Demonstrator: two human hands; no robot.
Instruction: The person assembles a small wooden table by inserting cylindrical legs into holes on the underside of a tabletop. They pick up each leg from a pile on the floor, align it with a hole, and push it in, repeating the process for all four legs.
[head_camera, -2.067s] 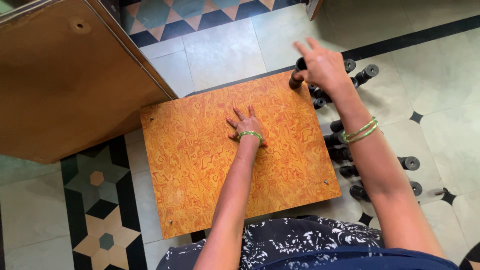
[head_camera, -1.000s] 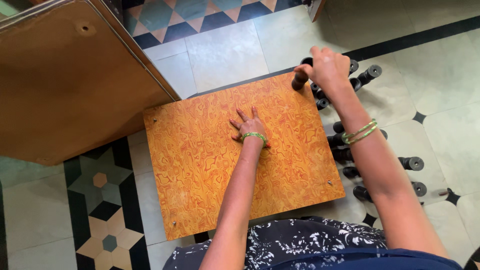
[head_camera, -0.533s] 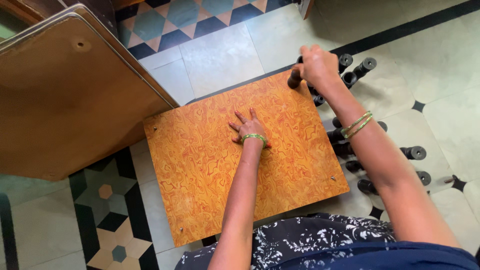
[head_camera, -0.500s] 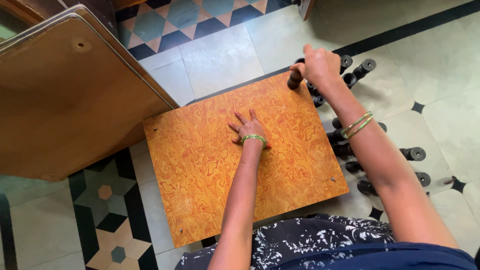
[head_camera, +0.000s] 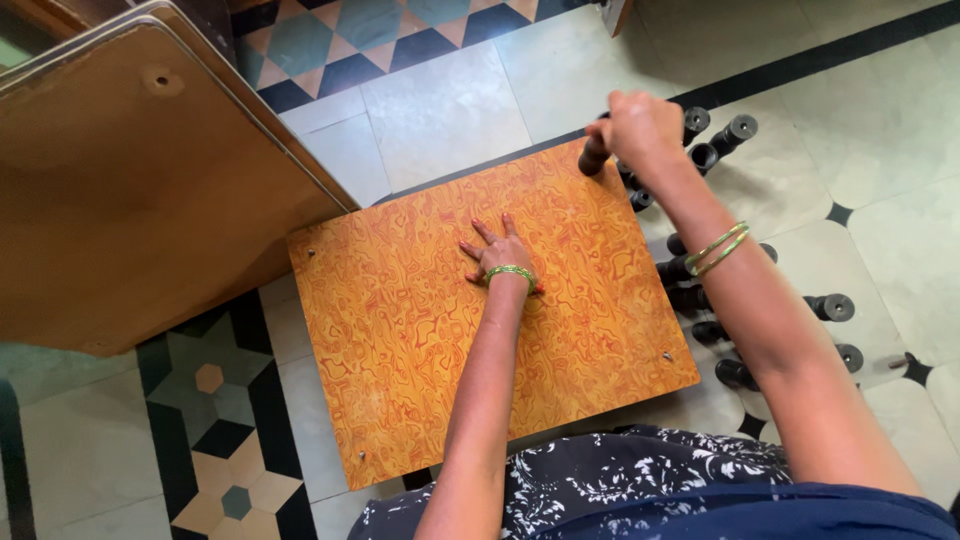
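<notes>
The right hand (head_camera: 642, 130) now grips a dark table leg (head_camera: 594, 157) upright at the far corner of the orange patterned board (head_camera: 420, 340); earlier its fingers were spread above the loose legs (head_camera: 790, 305). The left hand (head_camera: 497, 255) stays flat, fingers splayed, steadying the board.

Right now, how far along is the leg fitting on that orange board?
Done: none visibly fitted. In hand: right hand grips a black leg at the orange board's far corner; left hand presses it flat. Left: loose black legs on the floor.
</notes>
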